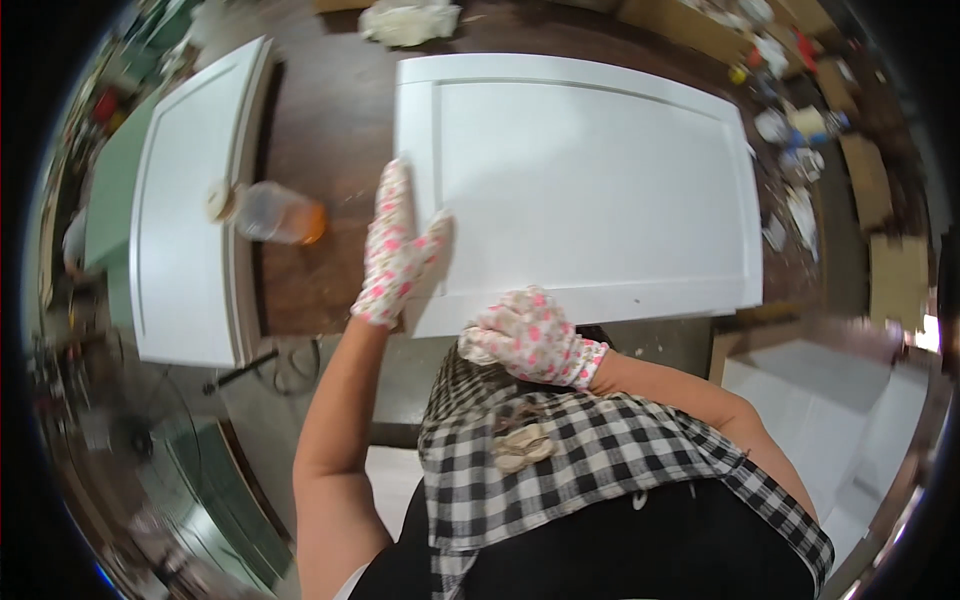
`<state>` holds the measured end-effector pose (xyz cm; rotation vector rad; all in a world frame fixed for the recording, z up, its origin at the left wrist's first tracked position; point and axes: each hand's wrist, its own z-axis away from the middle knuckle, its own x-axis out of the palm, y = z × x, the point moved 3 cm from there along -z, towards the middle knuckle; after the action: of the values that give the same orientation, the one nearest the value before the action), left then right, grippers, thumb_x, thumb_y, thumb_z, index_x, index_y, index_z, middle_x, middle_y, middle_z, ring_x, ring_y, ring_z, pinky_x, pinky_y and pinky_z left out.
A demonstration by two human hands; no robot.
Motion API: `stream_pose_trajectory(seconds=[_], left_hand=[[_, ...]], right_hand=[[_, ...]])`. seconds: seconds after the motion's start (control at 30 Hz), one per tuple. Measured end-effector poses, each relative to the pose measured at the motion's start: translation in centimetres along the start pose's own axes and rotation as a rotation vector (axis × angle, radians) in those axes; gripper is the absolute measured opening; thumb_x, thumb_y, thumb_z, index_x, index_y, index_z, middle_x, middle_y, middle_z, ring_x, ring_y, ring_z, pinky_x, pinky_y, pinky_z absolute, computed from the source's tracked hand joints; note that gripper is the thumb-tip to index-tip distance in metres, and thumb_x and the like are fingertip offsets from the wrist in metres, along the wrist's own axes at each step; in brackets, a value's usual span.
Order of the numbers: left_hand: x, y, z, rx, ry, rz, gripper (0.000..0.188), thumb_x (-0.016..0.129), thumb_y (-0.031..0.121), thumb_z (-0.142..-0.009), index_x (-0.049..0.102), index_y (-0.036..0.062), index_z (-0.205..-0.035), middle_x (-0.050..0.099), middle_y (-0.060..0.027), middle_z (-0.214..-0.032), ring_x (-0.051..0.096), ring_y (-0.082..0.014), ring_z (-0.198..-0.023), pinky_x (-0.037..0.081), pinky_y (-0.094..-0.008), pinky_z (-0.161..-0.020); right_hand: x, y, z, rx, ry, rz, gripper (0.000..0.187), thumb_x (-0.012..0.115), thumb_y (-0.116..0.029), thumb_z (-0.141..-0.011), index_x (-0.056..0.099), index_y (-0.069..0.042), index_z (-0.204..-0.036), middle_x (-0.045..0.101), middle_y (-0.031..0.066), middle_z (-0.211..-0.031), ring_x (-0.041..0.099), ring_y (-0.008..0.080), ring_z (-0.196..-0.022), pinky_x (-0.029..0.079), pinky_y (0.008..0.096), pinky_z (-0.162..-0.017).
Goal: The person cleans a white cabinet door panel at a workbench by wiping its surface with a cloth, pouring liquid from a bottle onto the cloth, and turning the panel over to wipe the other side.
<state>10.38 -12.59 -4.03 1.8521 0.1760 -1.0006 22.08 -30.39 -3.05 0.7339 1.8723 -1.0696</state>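
Observation:
A white panel door (pixel 590 190) with a raised frame lies flat on the dark brown table. My left hand (pixel 397 245), in a white glove with pink flowers, rests on the door's left edge with fingers straight and thumb apart. My right hand (pixel 530 335), gloved alike, is closed at the door's near edge. A pale crumpled cloth (pixel 478 346) seems to stick out of its fingers, mostly hidden by them. Small dark specks mark the near frame strip.
Left of the door, a clear bottle (pixel 280 213) with orange contents lies by a stack of white panels (pixel 190 210). A crumpled cloth (pixel 410 20) sits at the table's far side. Bottles and clutter (pixel 800 130) crowd the right end. A fan (pixel 135 435) stands lower left.

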Motion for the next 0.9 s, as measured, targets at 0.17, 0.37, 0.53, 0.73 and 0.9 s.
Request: stream_pose_trajectory(seconds=[0.17,0.37,0.53,0.73,0.9], left_hand=[[0.2,0.3,-0.5,0.011,0.021,0.039,0.075,0.063,0.017,-0.081,0.021,-0.0025,-0.141,0.026,-0.0196,-0.144,0.024,-0.0265,-0.135,0.022,-0.0333,-0.110],[0.4,0.9,-0.7,-0.015,-0.009,0.002,0.074,0.062,0.024,-0.083,0.022,-0.0012,-0.141,0.024,-0.0170,-0.146,0.020,-0.0283,-0.137,0.017,-0.0360,-0.112],[0.6,1.7,-0.3,-0.052,-0.033,-0.049,0.073,0.061,0.019,-0.083,0.021,0.0003,-0.142,0.023,-0.0171,-0.147,0.019,-0.0282,-0.137,0.016,-0.0361,-0.112],[-0.7,2.0,0.4,-0.087,-0.037,0.002,0.071,0.058,0.011,-0.083,0.020,0.0009,-0.142,0.022,-0.0162,-0.148,0.019,-0.0269,-0.137,0.015,-0.0353,-0.112],[0.0,2.7,0.0,-0.046,-0.061,0.040,0.067,0.055,0.008,-0.085,0.021,0.0031,-0.143,0.021,-0.0138,-0.148,0.019,-0.0240,-0.138,0.014,-0.0342,-0.112]], right_hand=[[-0.7,7.3,14.1,0.504,0.087,0.086,0.028,0.053,-0.018,-0.077,0.061,-0.015,-0.104,0.059,0.0052,-0.101,0.052,0.0222,-0.094,0.039,0.0454,-0.081],[-13.2,12.6,24.7,1.273,0.715,0.686,0.010,0.046,-0.014,-0.084,0.053,-0.007,-0.087,0.051,0.0147,-0.086,0.047,0.0298,-0.083,0.037,0.0400,-0.074],[-10.9,8.9,18.2,1.137,0.936,-0.205,0.013,0.053,-0.013,-0.077,0.057,-0.007,-0.088,0.056,0.0122,-0.084,0.053,0.0287,-0.086,0.043,0.0379,-0.082],[-11.0,8.0,17.8,0.873,0.414,0.641,0.044,0.061,-0.009,-0.060,0.056,-0.013,-0.103,0.055,0.0045,-0.098,0.049,0.0247,-0.095,0.036,0.0424,-0.085],[-18.2,18.5,34.9,1.183,0.326,0.936,0.052,0.076,-0.027,-0.056,0.056,-0.009,-0.100,0.052,0.0083,-0.086,0.049,0.0278,-0.087,0.039,0.0379,-0.082]])
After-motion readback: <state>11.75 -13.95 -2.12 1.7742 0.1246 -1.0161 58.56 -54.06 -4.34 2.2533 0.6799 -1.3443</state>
